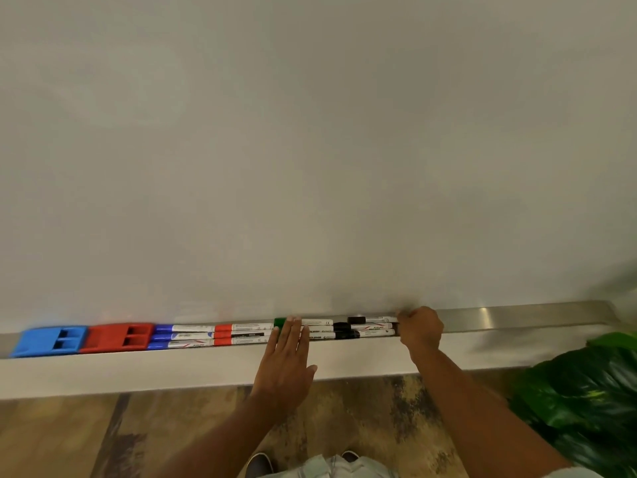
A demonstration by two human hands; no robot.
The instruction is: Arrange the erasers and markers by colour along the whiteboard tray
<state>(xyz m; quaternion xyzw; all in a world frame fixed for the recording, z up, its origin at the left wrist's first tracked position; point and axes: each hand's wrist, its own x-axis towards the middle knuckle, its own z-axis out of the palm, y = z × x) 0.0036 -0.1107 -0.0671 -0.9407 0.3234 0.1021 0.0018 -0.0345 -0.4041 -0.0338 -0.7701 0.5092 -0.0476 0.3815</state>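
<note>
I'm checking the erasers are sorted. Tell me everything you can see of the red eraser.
The red eraser looks like moulded plastic: a blocky body with two dark rectangular recesses near its right end. It lies flat in the whiteboard tray, second from the left. Its left end is against the blue eraser and its right end meets the caps of the blue markers. Nothing else touches it.

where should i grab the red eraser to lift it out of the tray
Probably come from above and pinch the red eraser across its front and back long edges. Its ends are boxed in by the blue eraser on one side and the blue markers on the other.
</note>
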